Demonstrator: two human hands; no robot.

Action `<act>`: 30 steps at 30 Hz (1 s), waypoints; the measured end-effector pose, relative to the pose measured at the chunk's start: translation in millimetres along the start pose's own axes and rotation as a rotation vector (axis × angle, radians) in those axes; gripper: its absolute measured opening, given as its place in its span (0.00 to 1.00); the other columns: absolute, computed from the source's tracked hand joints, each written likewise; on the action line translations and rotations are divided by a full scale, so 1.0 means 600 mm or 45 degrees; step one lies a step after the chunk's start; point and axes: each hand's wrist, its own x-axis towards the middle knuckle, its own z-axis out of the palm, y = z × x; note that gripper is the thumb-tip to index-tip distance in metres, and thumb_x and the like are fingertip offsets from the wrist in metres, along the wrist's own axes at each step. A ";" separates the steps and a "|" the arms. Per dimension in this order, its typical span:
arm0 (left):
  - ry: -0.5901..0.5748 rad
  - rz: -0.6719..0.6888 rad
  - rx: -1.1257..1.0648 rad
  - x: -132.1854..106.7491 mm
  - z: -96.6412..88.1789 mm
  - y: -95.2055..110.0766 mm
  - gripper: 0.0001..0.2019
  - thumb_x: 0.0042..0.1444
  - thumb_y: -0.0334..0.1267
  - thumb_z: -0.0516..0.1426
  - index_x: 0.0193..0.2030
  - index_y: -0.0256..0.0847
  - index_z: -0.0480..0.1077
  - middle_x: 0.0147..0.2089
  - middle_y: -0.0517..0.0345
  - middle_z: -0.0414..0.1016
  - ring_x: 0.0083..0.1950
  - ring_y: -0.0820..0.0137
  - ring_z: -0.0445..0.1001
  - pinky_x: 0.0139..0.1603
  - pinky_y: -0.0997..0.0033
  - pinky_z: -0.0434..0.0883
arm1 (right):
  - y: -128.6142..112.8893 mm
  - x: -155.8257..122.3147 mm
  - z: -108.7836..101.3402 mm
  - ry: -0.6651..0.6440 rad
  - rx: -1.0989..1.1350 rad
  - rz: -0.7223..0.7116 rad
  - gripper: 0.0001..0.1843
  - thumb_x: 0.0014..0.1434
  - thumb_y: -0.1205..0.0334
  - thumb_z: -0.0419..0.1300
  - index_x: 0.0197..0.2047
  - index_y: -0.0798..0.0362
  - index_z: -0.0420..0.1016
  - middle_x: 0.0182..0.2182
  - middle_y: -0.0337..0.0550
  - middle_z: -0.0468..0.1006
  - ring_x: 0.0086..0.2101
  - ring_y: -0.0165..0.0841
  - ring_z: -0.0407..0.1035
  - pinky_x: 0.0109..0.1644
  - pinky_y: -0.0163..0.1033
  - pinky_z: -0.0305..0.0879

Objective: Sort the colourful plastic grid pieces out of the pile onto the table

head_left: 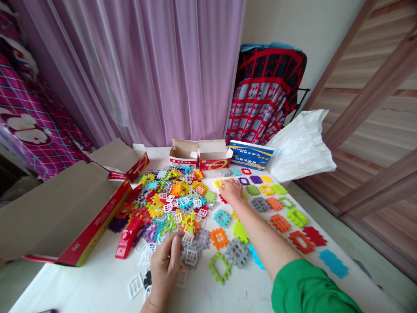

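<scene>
A heap of colourful interlocking plastic tiles (pixel 172 200) lies on the white table (pixel 97 282). More tiles are laid out singly to the right, among them an orange one (pixel 218 238) and a grey one (pixel 236 251). My right hand (pixel 230 190), in a green sleeve, reaches far across and its fingers are closed on a yellow tile (pixel 220 184). My left hand (pixel 167 261) rests near the front of the heap, fingers curled over small white window pieces (pixel 190 256); I cannot see anything held in it.
A large opened red cardboard box (pixel 61 217) lies at the left. Two small open boxes (pixel 200 155) and a blue box (pixel 250 154) stand at the table's far edge, beside a white plastic bag (pixel 301 145). A red toy piece (pixel 126 238) lies by the heap.
</scene>
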 end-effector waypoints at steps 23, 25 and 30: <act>0.288 -0.343 -0.200 0.061 -0.046 -0.055 0.27 0.55 0.63 0.54 0.36 0.37 0.77 0.22 0.60 0.70 0.22 0.73 0.67 0.23 0.74 0.67 | -0.171 -0.013 -0.002 -0.179 0.019 -0.644 0.20 0.67 0.61 0.49 0.58 0.43 0.74 0.59 0.40 0.73 0.59 0.38 0.62 0.58 0.45 0.58; 0.283 -0.352 -0.210 0.061 -0.046 -0.053 0.27 0.56 0.63 0.54 0.36 0.38 0.77 0.22 0.60 0.70 0.22 0.73 0.67 0.23 0.74 0.67 | -0.171 -0.018 0.000 -0.174 0.007 -0.635 0.18 0.67 0.59 0.50 0.53 0.44 0.77 0.57 0.41 0.75 0.57 0.39 0.64 0.58 0.45 0.58; 0.274 -0.358 -0.209 0.062 -0.045 -0.054 0.28 0.55 0.64 0.54 0.36 0.37 0.77 0.22 0.61 0.69 0.22 0.73 0.66 0.22 0.74 0.65 | -0.156 -0.033 -0.005 -0.148 -0.030 -0.581 0.17 0.66 0.58 0.52 0.45 0.49 0.81 0.52 0.45 0.78 0.54 0.40 0.66 0.56 0.44 0.58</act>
